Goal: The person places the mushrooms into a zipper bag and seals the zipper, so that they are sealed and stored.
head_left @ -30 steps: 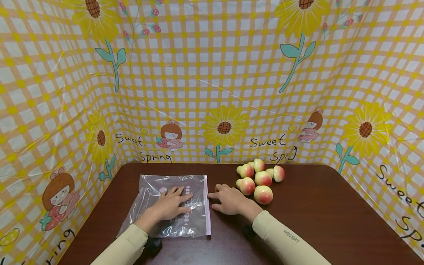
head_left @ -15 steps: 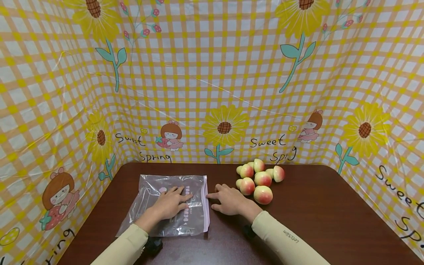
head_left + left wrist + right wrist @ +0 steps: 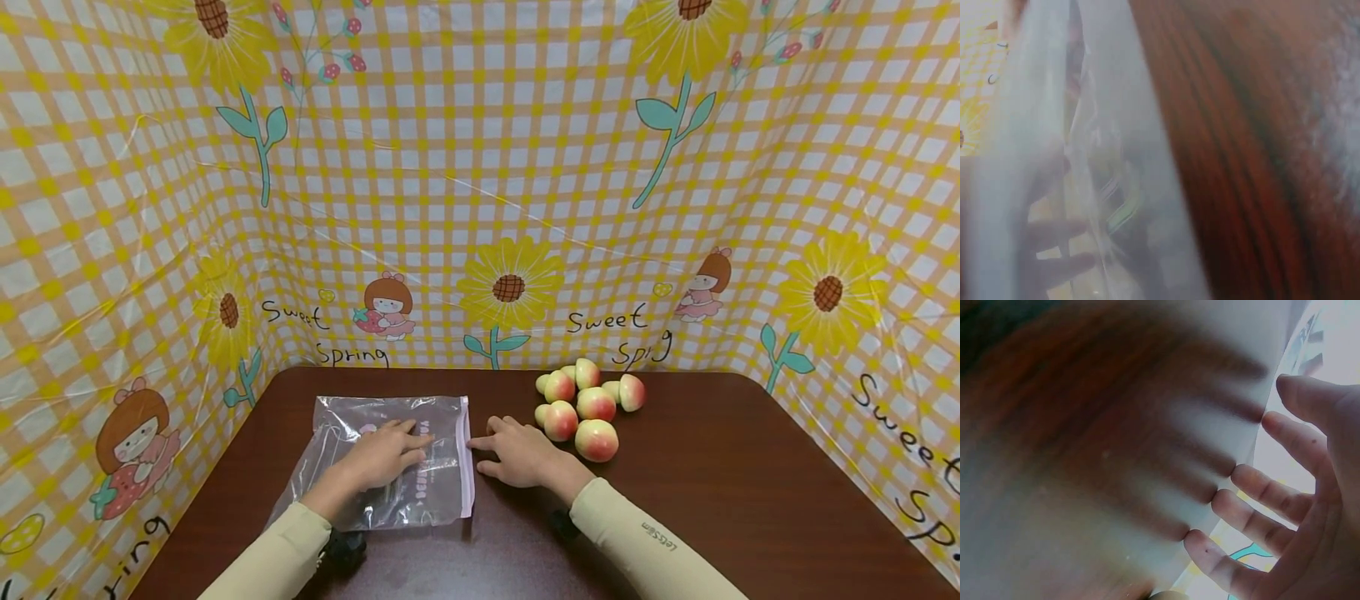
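Note:
A clear plastic zip bag with pale pink lettering lies on the table, its lilac strip along the right edge. My left hand rests palm-down over the bag's middle, fingers spread and pointing right. In the left wrist view the hazy plastic fills the left half, with blurred finger shapes. Just right of the strip, my right hand has its fingers spread, and one fingertip meets the strip. In the right wrist view the fingertips stand on the glossy tabletop. Neither hand holds anything.
Several mushroom-shaped pieces with red and yellow caps stand beyond the right hand on the dark brown table. A checked cloth with sunflowers hangs behind and at both sides.
The left hand has shifted slightly up and back over the bag. The bag's near right corner has drawn up and slightly left. The right hand has stayed in place.

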Motion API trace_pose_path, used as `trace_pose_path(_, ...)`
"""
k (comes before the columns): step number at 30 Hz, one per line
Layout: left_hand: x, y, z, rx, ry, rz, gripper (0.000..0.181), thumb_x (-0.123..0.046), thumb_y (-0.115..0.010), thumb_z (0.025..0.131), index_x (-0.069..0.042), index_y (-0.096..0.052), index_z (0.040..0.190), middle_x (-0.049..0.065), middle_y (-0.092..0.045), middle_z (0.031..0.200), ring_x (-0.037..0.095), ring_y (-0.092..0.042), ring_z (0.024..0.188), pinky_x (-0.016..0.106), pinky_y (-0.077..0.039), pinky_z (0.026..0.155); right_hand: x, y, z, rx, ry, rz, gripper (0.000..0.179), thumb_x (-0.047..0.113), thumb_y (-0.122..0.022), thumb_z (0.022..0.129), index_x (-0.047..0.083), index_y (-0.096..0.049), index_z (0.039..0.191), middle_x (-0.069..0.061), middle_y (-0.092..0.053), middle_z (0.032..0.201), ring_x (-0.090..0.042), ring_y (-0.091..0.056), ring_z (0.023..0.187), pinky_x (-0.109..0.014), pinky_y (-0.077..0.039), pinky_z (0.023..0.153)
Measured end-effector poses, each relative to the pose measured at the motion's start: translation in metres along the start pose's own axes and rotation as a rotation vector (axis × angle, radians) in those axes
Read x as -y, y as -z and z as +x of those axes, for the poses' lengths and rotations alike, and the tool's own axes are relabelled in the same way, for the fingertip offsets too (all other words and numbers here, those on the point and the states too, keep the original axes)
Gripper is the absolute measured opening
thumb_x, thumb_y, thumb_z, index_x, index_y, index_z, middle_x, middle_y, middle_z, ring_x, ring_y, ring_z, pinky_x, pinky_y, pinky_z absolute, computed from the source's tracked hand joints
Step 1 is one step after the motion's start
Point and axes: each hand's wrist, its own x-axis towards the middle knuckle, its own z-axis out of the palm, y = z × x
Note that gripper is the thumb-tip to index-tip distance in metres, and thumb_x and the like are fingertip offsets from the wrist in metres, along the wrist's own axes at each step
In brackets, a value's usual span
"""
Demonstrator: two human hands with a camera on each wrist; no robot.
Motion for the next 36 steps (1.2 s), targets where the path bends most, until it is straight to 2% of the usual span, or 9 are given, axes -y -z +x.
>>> trace_pose_path(11,0.001,0.011,-0.003,0.002,-0.022,-0.140,0.040,-0.034,-0.052,0.105,-0.021,-0.060,0.142,0.024,-0.044,0.154,0.046,-0.042,0.141,0.066,-0.031,0.114,0.000,0.000,-0.001,-0.020,0.001,0.002,0.040,0.039,-0.067,0.095,0.026,-0.069,0.132,-0.004,-0.059,0.105,-0.019,-0.052,0.091,-0.033,-0.046,0.064)
trace_pose_path(18,0.003,0.015,-0.004,-0.023,-0.084,-0.187,0.039,-0.027,-0.052,0.106,-0.014,-0.060,0.142,0.027,-0.044,0.152,0.048,-0.044,0.138,0.063,-0.034,0.114,0.000,-0.001,-0.002,-0.018,-0.015,0.009,0.039,0.040,-0.067,0.095,0.028,-0.069,0.132,-0.003,-0.058,0.103,-0.018,-0.051,0.090,-0.032,-0.044,0.063)
trace_pose_path(24,0.004,0.019,-0.004,-0.030,-0.111,-0.224,0.039,-0.024,-0.051,0.107,-0.010,-0.058,0.143,0.028,-0.045,0.151,0.048,-0.043,0.139,0.062,-0.031,0.116,-0.001,-0.003,-0.001,-0.015,-0.018,0.002,0.040,0.040,-0.067,0.095,0.029,-0.069,0.132,-0.003,-0.058,0.104,-0.018,-0.051,0.091,-0.032,-0.044,0.062)
trace_pose_path(31,0.008,0.022,-0.001,-0.044,-0.185,-0.226,0.038,-0.021,-0.050,0.107,-0.007,-0.059,0.141,0.029,-0.049,0.147,0.045,-0.046,0.138,0.059,-0.033,0.116,-0.001,-0.002,-0.001,-0.007,-0.023,0.001,0.039,0.040,-0.067,0.095,0.028,-0.069,0.133,-0.003,-0.058,0.104,-0.018,-0.051,0.091,-0.032,-0.045,0.062)
trace_pose_path(36,0.009,0.025,0.000,-0.048,-0.192,-0.256,0.039,-0.022,-0.050,0.107,-0.005,-0.059,0.141,0.028,-0.050,0.147,0.044,-0.046,0.138,0.058,-0.035,0.115,0.000,-0.002,-0.002,-0.013,-0.021,0.003,0.040,0.041,-0.067,0.095,0.028,-0.069,0.132,-0.002,-0.058,0.103,-0.018,-0.051,0.091,-0.031,-0.044,0.061)
